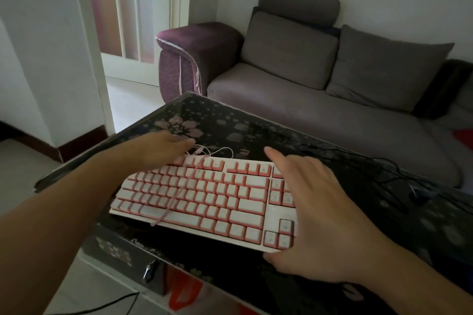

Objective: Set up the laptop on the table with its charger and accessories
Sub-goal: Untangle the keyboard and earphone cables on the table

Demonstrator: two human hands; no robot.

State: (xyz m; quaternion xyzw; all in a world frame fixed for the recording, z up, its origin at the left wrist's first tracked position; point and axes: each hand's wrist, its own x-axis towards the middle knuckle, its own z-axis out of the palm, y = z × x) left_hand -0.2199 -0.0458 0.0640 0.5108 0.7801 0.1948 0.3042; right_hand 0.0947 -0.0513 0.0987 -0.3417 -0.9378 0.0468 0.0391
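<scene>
A white keyboard (204, 197) with pink-edged keys lies on the dark flowered glass table (204, 115), its near edge jutting over something dark beneath. Its pink cable (176, 197) runs across the keys to a loose coil (217, 151) behind the keyboard. My left hand (163, 146) reaches over the keyboard's far left corner, fingers at the cable coil; whether it pinches the cable is hidden. My right hand (314, 215) holds the keyboard's right end, thumb under the near edge, fingers spread on top. No laptop is in view.
A black cable (371, 163) snakes over the table's right side to a dark plug-like piece (419, 193). A grey sofa (332, 100) with a purple armrest (194, 56) stands right behind the table. A doorway opens at left. An orange bag (184, 289) sits under the table.
</scene>
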